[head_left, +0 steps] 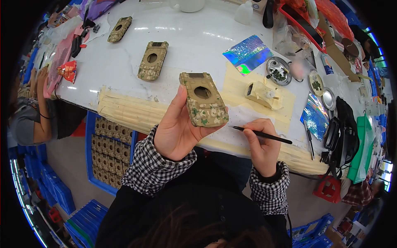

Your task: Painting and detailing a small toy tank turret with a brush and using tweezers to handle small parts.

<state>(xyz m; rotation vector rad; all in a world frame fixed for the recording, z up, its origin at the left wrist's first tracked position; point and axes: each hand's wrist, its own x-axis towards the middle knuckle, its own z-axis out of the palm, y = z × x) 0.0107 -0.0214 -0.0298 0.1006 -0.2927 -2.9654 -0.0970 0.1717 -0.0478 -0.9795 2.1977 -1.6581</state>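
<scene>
My left hand holds a toy tank hull by its edges, tilted up above the table. The hull has a tan and green camouflage pattern and a round hole in its top. To its right, my right hand grips slim black tweezers; their pointed tip is near the fingers of my left hand, apart from the hull. Two more camouflaged hulls, a nearer one and a farther one, lie on the white table.
A tan turret-like block stands on masking tape right of my hands, near a metal dish of small dark pieces. Shiny foil sheets, a black pouch and a green tray lie rightward. A blue crate of hulls sits below left.
</scene>
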